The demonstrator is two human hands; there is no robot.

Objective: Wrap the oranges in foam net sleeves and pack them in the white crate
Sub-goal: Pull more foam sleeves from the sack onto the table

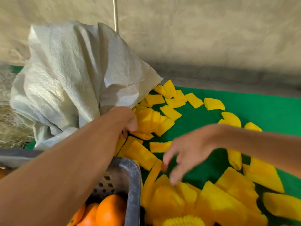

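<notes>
Several yellow foam net sleeves (169,111) lie scattered over a green mat (260,103). My left hand (128,123) reaches far forward, its fingers curled into a heap of sleeves (149,123) beside the white woven sack (73,70). My right hand (184,154) hovers blurred over the nearer sleeves (211,204) with fingers spread and pointing down, holding nothing. Oranges (110,209) sit in a grey perforated crate (133,181) at the bottom left, under my left forearm. No white crate is in view.
The big white sack stands at the back left, its mouth open toward the sleeves. A pale tarp wall (211,38) and a thin pole (116,13) rise behind. Netting (9,111) lies at the far left.
</notes>
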